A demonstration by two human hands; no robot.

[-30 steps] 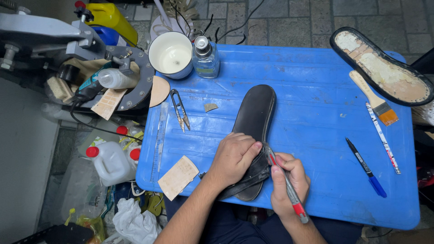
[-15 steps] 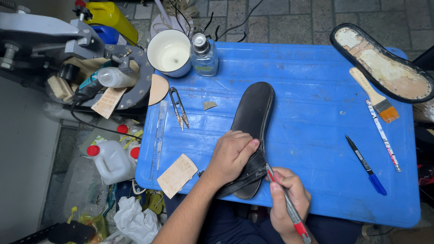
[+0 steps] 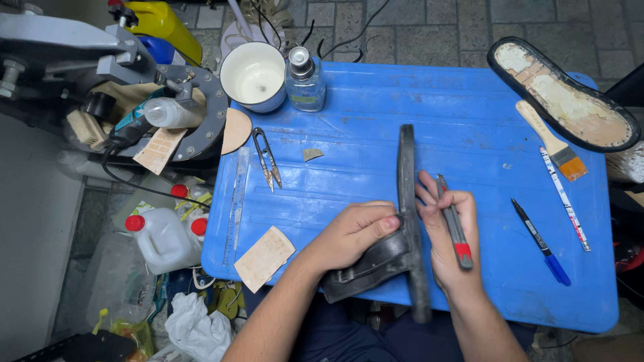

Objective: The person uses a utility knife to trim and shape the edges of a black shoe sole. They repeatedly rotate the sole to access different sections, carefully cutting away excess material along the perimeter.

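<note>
A black sandal sole (image 3: 407, 194) stands on its edge on the blue plastic table (image 3: 376, 114), heel end toward me. My left hand (image 3: 352, 231) grips its black strap (image 3: 365, 265) from the left side. My right hand (image 3: 448, 241) presses against the sole's right side and holds a grey utility knife with a red end (image 3: 455, 224) along the palm, fingers touching the sole's edge.
On the table lie thread snips (image 3: 267, 159), a clear ruler (image 3: 236, 201), a cardboard piece (image 3: 264, 258), a white cup (image 3: 255, 76), a glass bottle (image 3: 305, 82), a paintbrush (image 3: 553, 142), a blue pen (image 3: 541, 241) and a second sole (image 3: 563, 94). A machine (image 3: 134, 94) and plastic jugs (image 3: 157, 238) sit to the left.
The sole lay flat with my left hand pressing on it; now it is tipped up on its edge. My right hand rose from the table's near edge to the sole's side.
</note>
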